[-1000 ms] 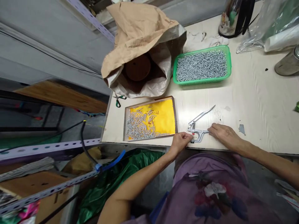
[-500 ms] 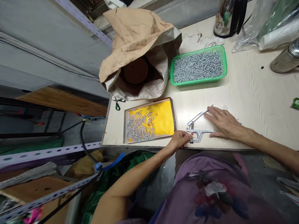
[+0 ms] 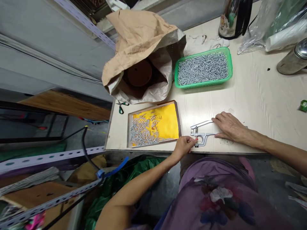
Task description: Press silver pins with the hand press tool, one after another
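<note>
Silver snap-fastener pliers lie at the table's front edge, with a spring and a small red part at the jaw. My right hand grips the two handles, fingers on the upper one and thumb at the lower. At the jaw, my left hand pinches something too small to make out. Left of it lies a shallow tray with a yellow sheet and a heap of small silver metal pieces. Farther back, a green basket holds many similar silver pieces.
A big brown paper sack stands open at the back left. Green-handled scissors lie left of the tray. At the back right are a kettle, clear plastic bags and a steel flask. A green wrapper lies far right.
My right hand has squeezed the pliers, so the upper handle has come down toward the lower one. My left hand stays pinched at the jaw.
</note>
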`<state>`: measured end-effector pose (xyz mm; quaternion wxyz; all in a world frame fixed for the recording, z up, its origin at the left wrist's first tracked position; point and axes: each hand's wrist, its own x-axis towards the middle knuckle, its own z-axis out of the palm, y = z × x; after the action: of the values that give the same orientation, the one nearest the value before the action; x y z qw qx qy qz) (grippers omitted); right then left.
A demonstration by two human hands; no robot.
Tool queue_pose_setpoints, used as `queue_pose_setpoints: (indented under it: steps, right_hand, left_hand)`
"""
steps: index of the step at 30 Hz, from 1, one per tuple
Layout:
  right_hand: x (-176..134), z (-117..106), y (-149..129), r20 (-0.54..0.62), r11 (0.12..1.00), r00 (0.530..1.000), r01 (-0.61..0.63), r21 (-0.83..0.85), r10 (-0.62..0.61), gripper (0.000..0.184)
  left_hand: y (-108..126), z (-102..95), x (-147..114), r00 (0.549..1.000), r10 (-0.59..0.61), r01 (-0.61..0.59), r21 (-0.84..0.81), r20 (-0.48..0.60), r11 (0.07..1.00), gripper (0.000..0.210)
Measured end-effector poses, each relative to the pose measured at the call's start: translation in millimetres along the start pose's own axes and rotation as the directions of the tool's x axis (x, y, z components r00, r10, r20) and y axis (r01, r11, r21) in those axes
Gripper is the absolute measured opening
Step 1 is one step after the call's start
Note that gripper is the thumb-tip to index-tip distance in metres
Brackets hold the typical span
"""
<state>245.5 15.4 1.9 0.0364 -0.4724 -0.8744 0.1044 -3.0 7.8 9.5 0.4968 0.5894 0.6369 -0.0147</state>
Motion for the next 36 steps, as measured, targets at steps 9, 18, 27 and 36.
queue_pose_setpoints:
  steps: [9, 18, 27, 36]
  right_hand:
    - [-7.0, 3.7, -6.7, -0.017, 0.999, 0.999, -0.040, 0.034, 0.040, 0.038]
    - [-27.4, 5.9, -0.4, -0.030, 0.991, 0.996, -0.082, 0.110, 0.085, 0.052]
    - [-31.8, 13.8, -10.6, -0.082, 0.989, 0.994, -0.059, 0.134, 0.071, 0.011]
    - [-30.3, 17.9, -12.4, -0.097, 0.983, 0.994, -0.028, 0.182, 0.047, 0.024]
  left_hand:
    - [29.6, 24.3, 20.5, 0.671, 0.740, -0.606, 0.613, 0.051, 0.507, 0.042]
    - [40.6, 26.0, 41.1, 0.601, 0.756, -0.715, 0.597, 0.260, 0.363, 0.058]
    - [48.2, 29.9, 41.8, 0.618, 0.717, -0.700, 0.641, 0.322, 0.315, 0.029]
    - [40.6, 40.1, 42.9, 0.629, 0.730, -0.677, 0.649, 0.267, 0.346, 0.025]
